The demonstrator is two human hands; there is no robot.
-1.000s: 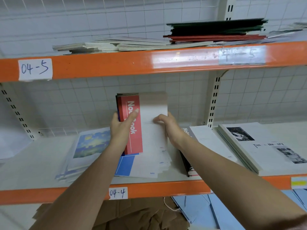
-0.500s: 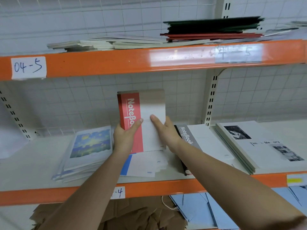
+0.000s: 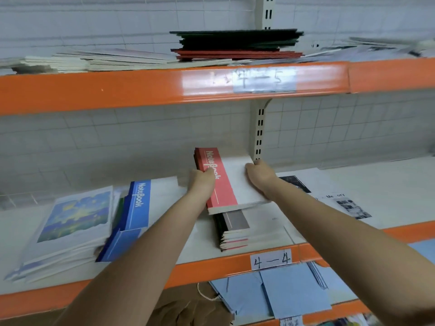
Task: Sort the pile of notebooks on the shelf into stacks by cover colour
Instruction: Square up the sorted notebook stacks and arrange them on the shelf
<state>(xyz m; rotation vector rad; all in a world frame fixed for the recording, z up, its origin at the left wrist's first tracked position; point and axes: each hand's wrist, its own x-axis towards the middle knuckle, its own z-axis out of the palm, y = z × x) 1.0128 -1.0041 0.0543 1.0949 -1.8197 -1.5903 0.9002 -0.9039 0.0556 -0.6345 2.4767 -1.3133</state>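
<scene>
I observe a bundle of red notebooks held between both hands above the shelf, its long axis running away from me and its near end hanging just over a lower stack of dark notebooks. The left hand grips the red spine edge and the right hand grips the opposite white edge, fingers curled round it. In my judgement the coming move turns on that overlap; a stack of blue notebooks lies well apart to the left.

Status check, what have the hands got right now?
Left hand and right hand grip red-banded notebooks. Held over mixed stack. Nothing blocking.
</scene>
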